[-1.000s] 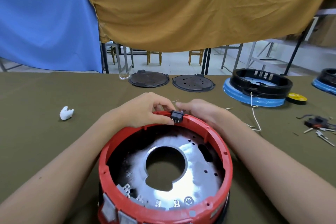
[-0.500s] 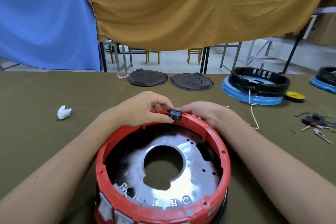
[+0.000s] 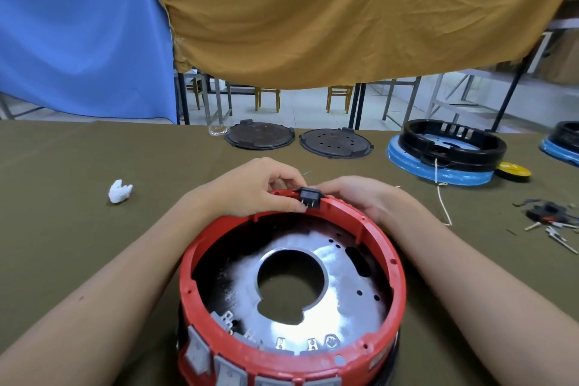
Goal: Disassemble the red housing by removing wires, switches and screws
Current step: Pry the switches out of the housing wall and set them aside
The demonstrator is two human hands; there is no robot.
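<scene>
Between both hands (image 3: pixel 313 194), switch (image 3: pixel 309 198) sits on housing (image 3: pixel 360 219) rim.

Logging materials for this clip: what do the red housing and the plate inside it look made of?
Red housing: likely moulded plastic, matte, with ribs and small rim holes. Inner plate: apparently sheet metal, shiny, reflecting light, with punched holes.

Both forearms bare, apparently sleeveless (upper arms out of view).

One camera only, worn on the person's head — it looks forward and down over the desk (image 3: pixel 62 244), close above the red housing (image 3: pixel 291 285) between both forearms, and reaches out to the hanging cloths (image 3: pixel 344 9) beyond.
</scene>
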